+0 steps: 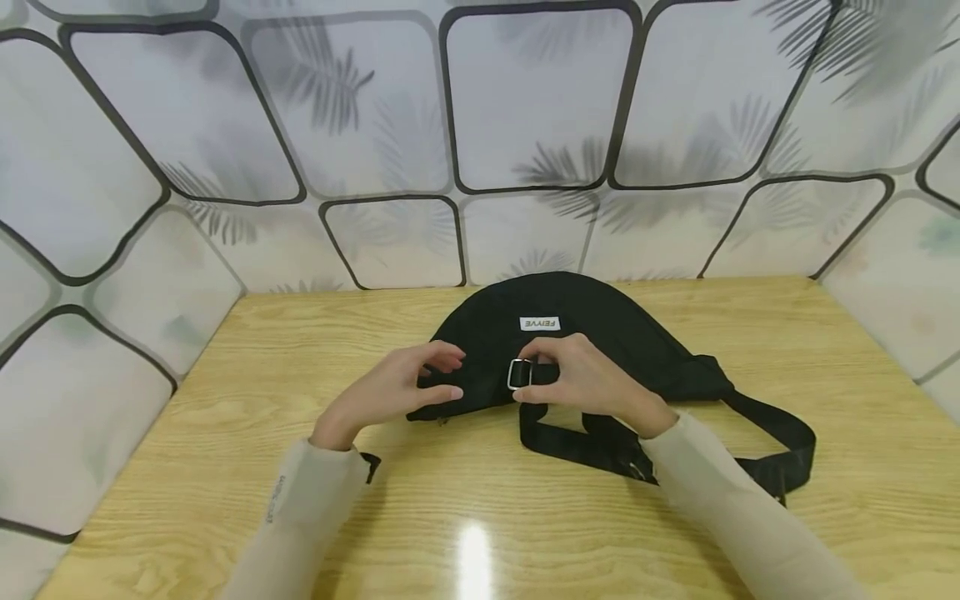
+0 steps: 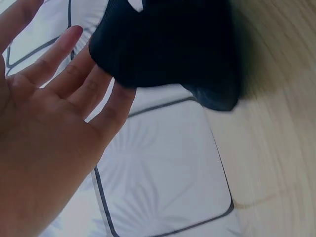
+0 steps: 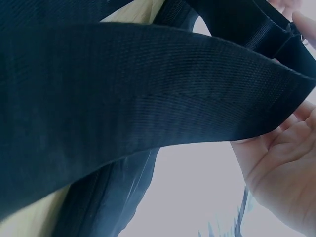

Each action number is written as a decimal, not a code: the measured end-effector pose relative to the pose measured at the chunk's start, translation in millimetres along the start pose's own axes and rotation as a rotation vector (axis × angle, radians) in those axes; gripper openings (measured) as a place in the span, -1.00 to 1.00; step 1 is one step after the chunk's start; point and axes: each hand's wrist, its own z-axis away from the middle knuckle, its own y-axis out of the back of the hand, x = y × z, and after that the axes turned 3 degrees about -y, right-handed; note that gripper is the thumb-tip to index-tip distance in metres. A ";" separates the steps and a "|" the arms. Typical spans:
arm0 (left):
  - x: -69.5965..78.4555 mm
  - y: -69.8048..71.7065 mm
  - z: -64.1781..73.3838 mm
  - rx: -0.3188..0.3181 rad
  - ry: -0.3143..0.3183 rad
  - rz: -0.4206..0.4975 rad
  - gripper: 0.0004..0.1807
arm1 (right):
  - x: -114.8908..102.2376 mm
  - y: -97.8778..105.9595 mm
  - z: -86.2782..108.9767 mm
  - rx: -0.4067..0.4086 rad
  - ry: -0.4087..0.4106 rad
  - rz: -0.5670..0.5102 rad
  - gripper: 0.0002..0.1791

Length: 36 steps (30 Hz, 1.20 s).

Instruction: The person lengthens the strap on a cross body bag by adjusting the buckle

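A black waist bag (image 1: 570, 304) with a white label (image 1: 540, 323) lies on the table, its curved edge toward the back wall. My right hand (image 1: 600, 379) pinches a silver strap buckle (image 1: 512, 375) between thumb and fingers, in front of the bag. From there the black strap (image 1: 562, 443) hangs in a loop; the right wrist view shows the wide strap (image 3: 163, 89) crossing before the palm. My left hand (image 1: 386, 387) is at the bag's left end, fingers apart and loosely bent, holding nothing. Dark fabric (image 2: 173, 44) overlaps its fingertips in the left wrist view.
The wooden table (image 1: 315, 333) meets a patterned cloth wall (image 1: 540, 92) at the back and on both sides. More strap (image 1: 798, 437) trails in a loop at the bag's right. A small black strap end (image 1: 371, 465) shows beside the left sleeve (image 1: 315, 483).
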 end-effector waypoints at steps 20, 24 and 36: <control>12.1 -30.0 -36.8 -0.081 -0.095 -0.003 -0.40 | -1.7 -1.0 3.4 0.007 -0.031 -0.096 -0.62; 14.1 -32.7 -40.8 -0.076 -0.109 0.004 -0.41 | -1.6 0.0 5.6 0.021 -0.037 -0.111 -0.60; 20.7 -36.5 -45.4 -0.067 -0.084 -0.018 -0.35 | -4.7 1.2 8.5 0.031 0.000 -0.146 -0.55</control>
